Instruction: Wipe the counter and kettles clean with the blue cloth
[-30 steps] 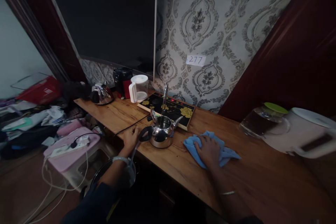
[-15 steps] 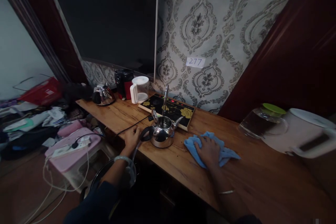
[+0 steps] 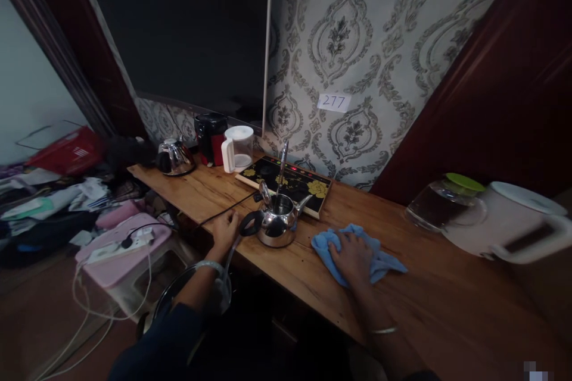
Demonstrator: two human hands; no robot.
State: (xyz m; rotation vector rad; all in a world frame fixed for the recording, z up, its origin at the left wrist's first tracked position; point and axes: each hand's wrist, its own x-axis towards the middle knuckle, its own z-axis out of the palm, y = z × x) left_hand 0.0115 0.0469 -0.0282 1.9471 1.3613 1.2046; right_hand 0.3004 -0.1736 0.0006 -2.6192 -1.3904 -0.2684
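Note:
My right hand (image 3: 353, 256) lies on a crumpled blue cloth (image 3: 333, 259), fingers over it, pressing it to the wooden table (image 3: 286, 268). At the table's front edge rests my left hand (image 3: 224, 229), its fingers curled in and nothing visible in them. Between the hands stands a small shiny metal kettle (image 3: 277, 229) with its lid raised and its black handle toward my left hand. Behind it is a black electric hob (image 3: 297, 181) with yellow flowers and a lit red display. The hob's curved metal tap (image 3: 283, 161) reaches over the kettle's opening.
A second metal kettle (image 3: 176, 158), a black and red appliance (image 3: 210, 140) and a clear jug with white lid (image 3: 241, 146) stand back left. On the right are a glass pot (image 3: 433, 208) and a white pitcher (image 3: 482, 226). A power strip (image 3: 120, 250) lies on a pink stool.
The view has shifted slightly. My right hand stays on the blue cloth, my left hand stays at the table edge, and the kettle has not visibly moved.

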